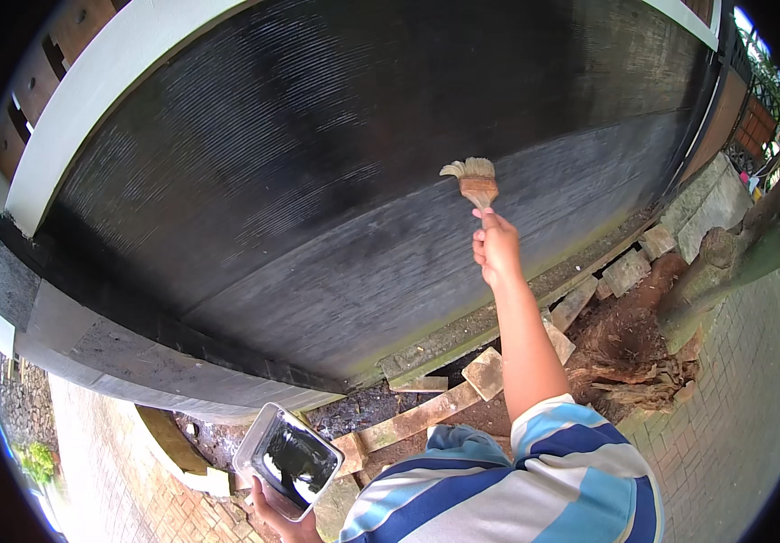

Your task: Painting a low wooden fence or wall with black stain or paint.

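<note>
My right hand is closed around the handle of a flat paintbrush. Its pale, splayed bristles point up at the wall, near the line where a glossy black upper area meets a duller grey lower band. Whether the bristles touch the wall cannot be told. Low on the left, my left hand holds a clear plastic container by its side and underside. Dark, shiny liquid lies inside it and reflects light.
Stone blocks and a concrete ledge run along the wall's foot. A tree trunk with exposed roots rises at right, beside brick paving. A pale frame borders the wall's upper left.
</note>
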Available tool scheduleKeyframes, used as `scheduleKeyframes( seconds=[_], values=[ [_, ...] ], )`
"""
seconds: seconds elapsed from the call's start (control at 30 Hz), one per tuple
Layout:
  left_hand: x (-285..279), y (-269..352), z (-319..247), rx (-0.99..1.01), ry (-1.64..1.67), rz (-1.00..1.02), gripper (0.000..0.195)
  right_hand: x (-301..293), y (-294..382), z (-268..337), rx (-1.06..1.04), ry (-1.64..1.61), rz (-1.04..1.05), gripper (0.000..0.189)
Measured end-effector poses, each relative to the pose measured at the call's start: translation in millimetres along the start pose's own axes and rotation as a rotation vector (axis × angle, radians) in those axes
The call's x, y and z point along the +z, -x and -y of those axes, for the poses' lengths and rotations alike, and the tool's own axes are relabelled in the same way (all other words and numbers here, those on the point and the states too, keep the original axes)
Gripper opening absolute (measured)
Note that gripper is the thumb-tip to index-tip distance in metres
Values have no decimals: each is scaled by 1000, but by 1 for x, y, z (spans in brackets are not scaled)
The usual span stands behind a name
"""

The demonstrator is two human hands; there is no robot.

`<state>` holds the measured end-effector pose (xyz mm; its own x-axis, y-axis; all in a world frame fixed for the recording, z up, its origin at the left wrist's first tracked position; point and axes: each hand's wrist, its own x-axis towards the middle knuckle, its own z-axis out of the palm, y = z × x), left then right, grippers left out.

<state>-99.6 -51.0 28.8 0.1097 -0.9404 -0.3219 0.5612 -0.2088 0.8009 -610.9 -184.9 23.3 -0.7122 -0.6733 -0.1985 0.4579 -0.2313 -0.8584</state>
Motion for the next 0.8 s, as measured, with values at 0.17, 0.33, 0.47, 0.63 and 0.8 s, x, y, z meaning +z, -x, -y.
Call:
scheduleKeyframes(
  seconds=[0.17,0.33,0.47,0.63,0.8],
  values=[
    [-8,-7,0,31,-44,-62,62,35,35,-24,143,386,326,32],
    [0,-2,-4,35,-12,-30,60,14,18,-10,16,-27,89,36],
    [0,-4,-1,0,-17,-57,60,6,-1,-6,52,-116,43,31],
    [7,2,-2,40,21,-19,66,47,51,-30,313,237,597,34],
    [-4,-9,3,-24,142,-20,59,26,48,-20,174,-15,301,31]
  ],
)
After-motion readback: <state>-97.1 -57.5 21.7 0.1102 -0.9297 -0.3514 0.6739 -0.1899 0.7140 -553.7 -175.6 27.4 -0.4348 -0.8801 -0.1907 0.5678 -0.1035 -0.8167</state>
